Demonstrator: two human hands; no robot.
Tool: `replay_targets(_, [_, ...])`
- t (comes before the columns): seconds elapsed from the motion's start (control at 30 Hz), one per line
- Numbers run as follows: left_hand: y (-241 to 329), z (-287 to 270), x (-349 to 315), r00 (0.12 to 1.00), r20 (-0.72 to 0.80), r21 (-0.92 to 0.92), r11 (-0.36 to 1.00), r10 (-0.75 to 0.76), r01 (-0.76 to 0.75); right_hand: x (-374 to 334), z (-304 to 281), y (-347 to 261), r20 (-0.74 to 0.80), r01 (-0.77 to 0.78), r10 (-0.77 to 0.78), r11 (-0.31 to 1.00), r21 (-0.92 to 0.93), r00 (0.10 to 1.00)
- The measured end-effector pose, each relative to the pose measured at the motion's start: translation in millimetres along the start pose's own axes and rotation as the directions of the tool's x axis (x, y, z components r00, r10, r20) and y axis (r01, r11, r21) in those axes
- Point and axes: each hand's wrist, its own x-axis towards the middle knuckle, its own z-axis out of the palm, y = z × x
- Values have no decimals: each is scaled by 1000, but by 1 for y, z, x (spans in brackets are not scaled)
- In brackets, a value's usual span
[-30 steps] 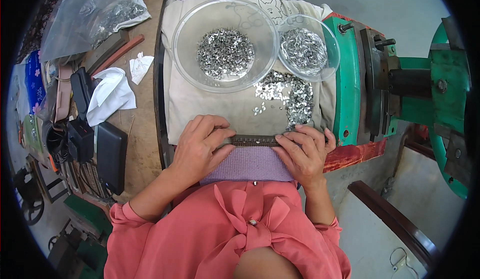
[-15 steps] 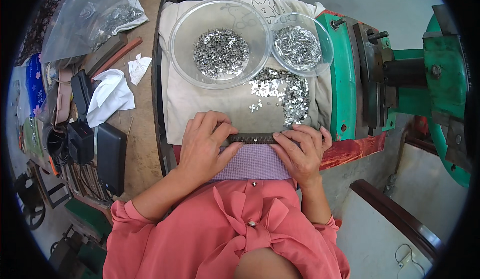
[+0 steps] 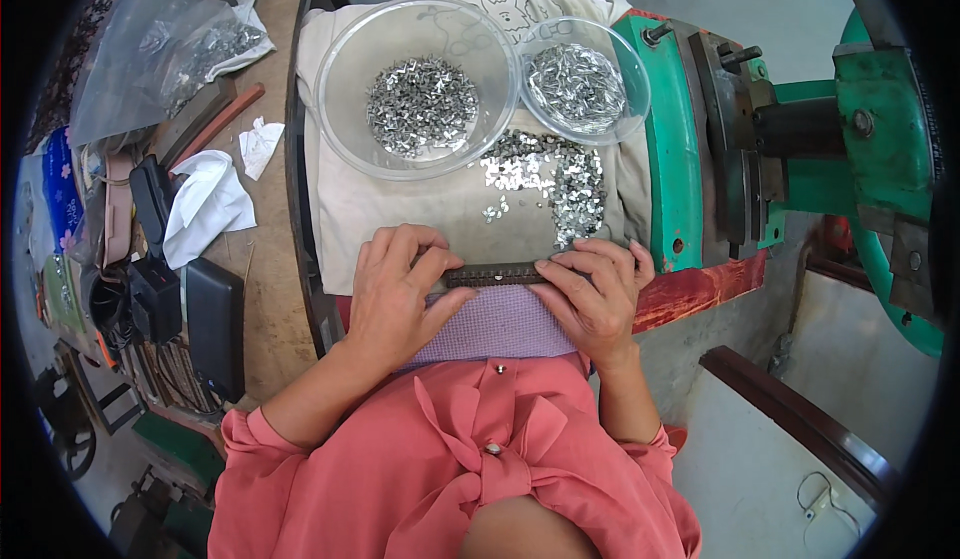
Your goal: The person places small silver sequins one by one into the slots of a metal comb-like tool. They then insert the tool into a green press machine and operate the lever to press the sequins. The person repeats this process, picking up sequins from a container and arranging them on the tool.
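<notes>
Crosswise in front of me is a dark metal bar (image 3: 492,276) with a row of small slots or teeth and one bright bit near its middle. My left hand (image 3: 394,291) has thumb and forefinger about the bar's left end. At the other end, my right hand (image 3: 598,294) grips it with fingertips on top and the thumb low. Purple checked cloth (image 3: 490,321) lies just below the bar. Beyond it, small shiny metal pieces (image 3: 575,194) are spread on a pale cloth (image 3: 350,229).
A large clear tub (image 3: 330,124) holds many small metal parts; a smaller clear bowl (image 3: 637,84) beside it holds slender shiny ones. On the right stands a green machine (image 3: 668,159). The wooden table (image 3: 275,289) at left carries white tissue (image 3: 212,209) and a black case (image 3: 215,329).
The whole view has shifted slightly, so most things sit a little farther left. The bar has tilted, showing more of its slotted face. Both hands stay at its ends.
</notes>
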Motion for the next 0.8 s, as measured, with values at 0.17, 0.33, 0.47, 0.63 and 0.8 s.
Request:
replay_targets(0.17, [0, -1, -1, 1000, -9, -3, 1000, 21, -21, 1, -4, -1, 11, -106, 105, 994, 24, 994])
replay_targets(0.33, [-1, 0, -1, 999, -15, 5, 1000, 30, -30, 1, -4, 1, 19, -91, 91, 996, 7, 996])
replay_targets(0.47, [-1, 0, 0, 999, -21, 13, 999, 39, -39, 1, -4, 1, 26, -104, 104, 994, 21, 994])
replay_targets(0.63, [-2, 0, 0, 998, -36, 3, 999, 47, -47, 0, -4, 1, 25, -98, 98, 995, 26, 995])
replay_targets(0.8, [-3, 1, -4, 995, -58, 13, 997, 79, -78, -3, -5, 0, 19, -97, 96, 995, 32, 995])
